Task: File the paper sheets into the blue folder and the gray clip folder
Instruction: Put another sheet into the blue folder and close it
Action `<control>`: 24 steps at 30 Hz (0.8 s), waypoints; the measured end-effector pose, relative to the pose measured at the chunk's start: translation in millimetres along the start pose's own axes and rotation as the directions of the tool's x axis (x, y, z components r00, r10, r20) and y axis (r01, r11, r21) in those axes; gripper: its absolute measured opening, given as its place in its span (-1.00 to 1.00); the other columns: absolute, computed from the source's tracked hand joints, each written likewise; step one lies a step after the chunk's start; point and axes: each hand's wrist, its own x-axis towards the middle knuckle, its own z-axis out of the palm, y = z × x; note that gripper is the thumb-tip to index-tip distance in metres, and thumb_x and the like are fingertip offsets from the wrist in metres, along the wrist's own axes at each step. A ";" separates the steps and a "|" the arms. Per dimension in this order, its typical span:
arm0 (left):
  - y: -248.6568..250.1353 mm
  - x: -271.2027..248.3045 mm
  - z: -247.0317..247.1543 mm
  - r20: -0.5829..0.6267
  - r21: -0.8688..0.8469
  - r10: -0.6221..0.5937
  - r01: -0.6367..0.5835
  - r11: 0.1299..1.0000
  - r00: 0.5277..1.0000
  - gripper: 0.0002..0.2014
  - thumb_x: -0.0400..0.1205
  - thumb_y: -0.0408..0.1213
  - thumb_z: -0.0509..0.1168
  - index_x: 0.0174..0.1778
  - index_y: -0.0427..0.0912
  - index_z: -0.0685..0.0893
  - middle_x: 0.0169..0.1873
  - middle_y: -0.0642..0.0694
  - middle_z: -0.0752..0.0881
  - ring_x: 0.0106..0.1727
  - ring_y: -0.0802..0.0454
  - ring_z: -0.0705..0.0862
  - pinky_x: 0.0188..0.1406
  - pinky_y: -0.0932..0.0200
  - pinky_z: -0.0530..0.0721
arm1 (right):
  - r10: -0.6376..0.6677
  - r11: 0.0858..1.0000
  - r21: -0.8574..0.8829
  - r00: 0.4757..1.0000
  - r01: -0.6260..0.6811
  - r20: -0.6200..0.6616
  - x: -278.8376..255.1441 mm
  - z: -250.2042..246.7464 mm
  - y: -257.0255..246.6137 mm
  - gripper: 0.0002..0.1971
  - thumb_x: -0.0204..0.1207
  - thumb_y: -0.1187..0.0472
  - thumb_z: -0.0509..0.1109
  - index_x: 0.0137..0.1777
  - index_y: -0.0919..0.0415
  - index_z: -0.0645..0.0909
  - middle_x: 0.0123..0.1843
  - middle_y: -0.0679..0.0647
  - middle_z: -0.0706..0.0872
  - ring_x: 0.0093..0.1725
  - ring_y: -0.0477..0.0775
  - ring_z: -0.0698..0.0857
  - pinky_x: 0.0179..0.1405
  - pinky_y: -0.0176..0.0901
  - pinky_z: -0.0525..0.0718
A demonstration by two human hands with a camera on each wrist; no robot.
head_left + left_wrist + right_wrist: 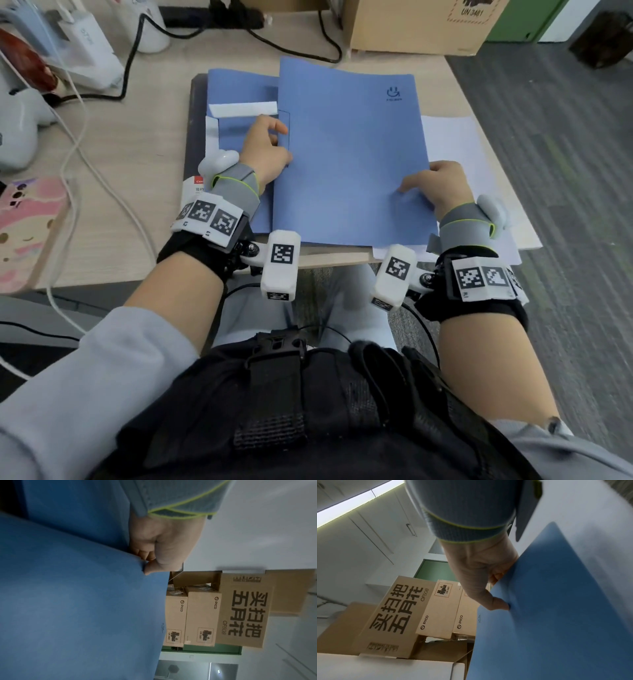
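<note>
Thin blue card folder point(346, 150) lying half open on the pale wooden desk point(137, 192), left hand point(265, 150) pinching its spine-side edge, right hand point(433, 186) gripping its outer edge, loose white paper sheets point(455, 144) under the folder's right side, dark gray clip folder point(196, 137) beneath the folder's left side

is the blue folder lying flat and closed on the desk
No, the right hand holds the blue folder's cover lifted at its edge, and the left hand rests inside.
</note>
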 end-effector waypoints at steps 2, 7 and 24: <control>0.2 -0.1 -5.8 -0.005 0.018 0.011 -0.011 1.000 1.000 -0.58 0.49 -0.62 0.25 -0.29 0.07 0.36 -0.27 0.01 0.42 -0.29 0.10 0.48 -0.41 0.37 0.52 | 0.001 0.996 0.091 0.999 -0.004 0.036 -1.1 -1.9 -7.2 -0.82 0.19 0.39 0.49 -0.39 0.19 0.53 -0.37 0.12 0.57 -0.41 0.12 0.50 -0.38 -0.19 0.54; -0.5 -3.8 -23.7 0.054 0.025 0.072 -0.073 0.997 0.996 -0.59 0.48 -0.60 0.31 -0.34 0.03 0.36 -0.06 -0.10 0.52 -0.05 -0.01 0.50 -0.40 0.28 0.44 | -0.025 0.927 0.373 0.986 -0.039 0.165 -3.7 -4.5 -15.8 -0.88 0.33 0.28 0.57 -0.17 0.20 0.71 -0.20 0.06 0.82 -0.31 0.04 0.79 -0.22 -0.14 0.79; 15.7 10.5 -80.5 -0.215 0.627 0.443 -0.225 0.746 0.870 -0.75 0.61 -0.23 0.16 0.06 -0.15 0.72 0.03 -0.19 0.75 0.12 -0.26 0.63 0.05 0.00 0.55 | -0.224 0.817 0.551 0.974 0.169 0.034 -3.1 17.5 -26.5 -0.68 0.38 0.47 0.51 0.13 0.28 0.63 -0.03 0.07 0.79 -0.27 -0.08 0.80 -0.29 -0.25 0.74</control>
